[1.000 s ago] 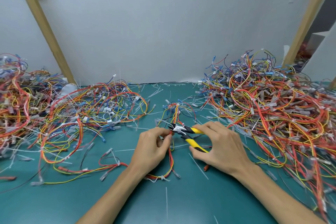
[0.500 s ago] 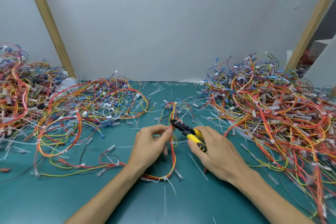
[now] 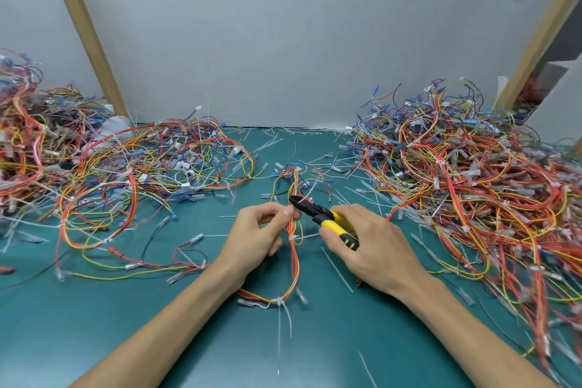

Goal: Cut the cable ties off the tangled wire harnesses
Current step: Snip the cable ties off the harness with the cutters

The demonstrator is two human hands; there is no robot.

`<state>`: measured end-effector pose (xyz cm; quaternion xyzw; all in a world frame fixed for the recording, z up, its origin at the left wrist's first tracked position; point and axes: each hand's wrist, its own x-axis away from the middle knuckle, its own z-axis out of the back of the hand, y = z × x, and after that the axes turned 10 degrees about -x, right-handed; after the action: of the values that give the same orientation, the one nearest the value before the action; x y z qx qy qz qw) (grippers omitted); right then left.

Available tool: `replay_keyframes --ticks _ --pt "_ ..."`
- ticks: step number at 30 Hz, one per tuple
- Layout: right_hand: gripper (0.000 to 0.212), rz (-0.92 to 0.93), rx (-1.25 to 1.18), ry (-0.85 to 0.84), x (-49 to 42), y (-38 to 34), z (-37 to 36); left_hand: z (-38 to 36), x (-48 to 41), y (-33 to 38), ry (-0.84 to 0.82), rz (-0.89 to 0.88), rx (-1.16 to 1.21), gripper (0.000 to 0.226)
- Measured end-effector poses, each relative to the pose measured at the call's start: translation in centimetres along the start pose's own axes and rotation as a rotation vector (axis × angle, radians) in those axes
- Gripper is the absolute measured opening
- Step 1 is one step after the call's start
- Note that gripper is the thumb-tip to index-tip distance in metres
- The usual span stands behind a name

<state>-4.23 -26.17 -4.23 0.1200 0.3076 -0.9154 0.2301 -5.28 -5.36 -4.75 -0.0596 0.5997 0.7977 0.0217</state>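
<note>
Our left hand (image 3: pixel 258 233) pinches the red, orange and yellow wire harness (image 3: pixel 295 264) between thumb and curled fingers, near the middle of the green mat (image 3: pixel 94 324). Our right hand (image 3: pixel 374 246) is wrapped round the yellow handles of the cutters (image 3: pixel 318 214). Their black nose points far-left and meets the harness just beyond the left thumb, by a white cable tie (image 3: pixel 305 198). We cannot tell whether the jaws are parted. From the pinch the harness loops toward us, with a second tie (image 3: pixel 291 238) between our hands and a third tie (image 3: pixel 280 302) at the near bend. A left heap (image 3: pixel 141 173) and a larger right heap (image 3: pixel 472 183) of tangled harnesses flank us, reaching back to the grey wall (image 3: pixel 283 41).
</note>
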Motion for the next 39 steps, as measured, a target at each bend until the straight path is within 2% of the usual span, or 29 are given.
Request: replay_keyframes --ticks 15,22,36,39 --pt "0.036 -0.037 0.034 0.049 0.2 -0.5 -0.3 -0.2 -0.1 -0.3 -0.003 -0.065 -0.038 0.021" --pt "0.039 -0.025 0.047 0.042 0.2 -0.8 -0.3 -0.1 0.0 -0.3 -0.015 -0.06 -0.013 0.021" --pt "0.031 0.022 0.077 0.077 0.3 -0.7 -0.2 -0.2 0.1 -0.2 -0.037 -0.065 0.003 0.021" --pt "0.037 0.004 0.069 0.076 0.2 -0.6 0.0 -0.2 0.1 -0.2 -0.038 -0.069 -0.008 0.021"
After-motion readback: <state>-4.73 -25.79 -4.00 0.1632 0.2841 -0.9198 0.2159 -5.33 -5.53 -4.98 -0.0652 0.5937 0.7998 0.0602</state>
